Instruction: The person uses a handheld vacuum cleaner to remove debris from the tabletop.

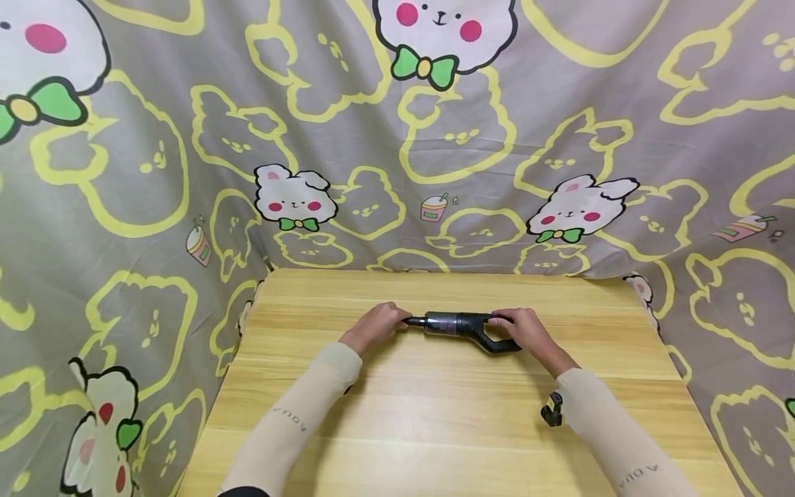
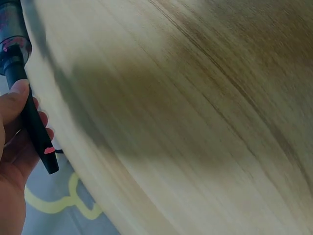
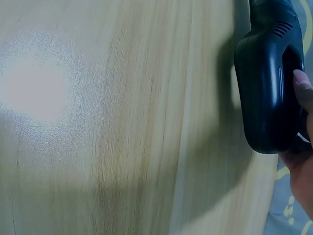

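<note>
A black handheld vacuum cleaner [image 1: 468, 324] with a clear dust cup [image 1: 442, 323] lies sideways between my two hands, over the far half of the table. My left hand [image 1: 379, 324] grips its slim black nozzle [image 2: 33, 115]; in the left wrist view the thumb presses along one side and the fingertips show behind it. At the other end, my right hand [image 1: 526, 331] holds the loop handle [image 1: 497, 345]. The right wrist view shows the rounded black handle end [image 3: 266, 93] with the thumb at its opening; most of the fingers are hidden behind it.
Under the vacuum cleaner spreads a light wood-grain table [image 1: 428, 421]. A grey curtain [image 1: 360, 131] with yellow outlines and white cartoon animals hangs behind the far edge and along both sides. A small black device [image 1: 551, 409] sits at my right wrist.
</note>
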`<action>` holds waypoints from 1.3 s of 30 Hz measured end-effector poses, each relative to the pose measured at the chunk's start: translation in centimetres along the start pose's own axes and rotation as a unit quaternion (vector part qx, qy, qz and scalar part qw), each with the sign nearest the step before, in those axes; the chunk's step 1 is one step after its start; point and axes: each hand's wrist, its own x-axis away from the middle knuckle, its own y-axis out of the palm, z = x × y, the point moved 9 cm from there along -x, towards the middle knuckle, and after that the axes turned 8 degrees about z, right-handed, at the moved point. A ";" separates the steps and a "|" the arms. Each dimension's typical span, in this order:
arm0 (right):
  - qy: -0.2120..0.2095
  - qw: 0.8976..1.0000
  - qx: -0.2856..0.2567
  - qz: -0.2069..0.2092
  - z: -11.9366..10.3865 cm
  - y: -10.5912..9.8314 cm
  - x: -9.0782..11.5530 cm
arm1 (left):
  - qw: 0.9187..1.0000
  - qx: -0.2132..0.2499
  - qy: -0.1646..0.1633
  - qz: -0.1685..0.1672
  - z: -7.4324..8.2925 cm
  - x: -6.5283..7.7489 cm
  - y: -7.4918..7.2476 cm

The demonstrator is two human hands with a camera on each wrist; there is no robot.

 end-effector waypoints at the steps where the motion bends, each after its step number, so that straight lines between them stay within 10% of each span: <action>1: 0.000 1.000 0.000 -0.001 0.1 0.1 0.0 | 1.000 0.000 -0.001 0.000 0.0 0.0 0.0; 25: 0.019 0.999 -0.015 0.024 1.4 0.8 0.8 | 0.999 0.019 -0.038 -0.008 -0.8 0.2 1.1; 39: 0.043 0.998 -0.014 0.048 3.1 -2.2 4.2 | 0.992 0.052 -0.104 0.047 -5.6 5.2 -1.2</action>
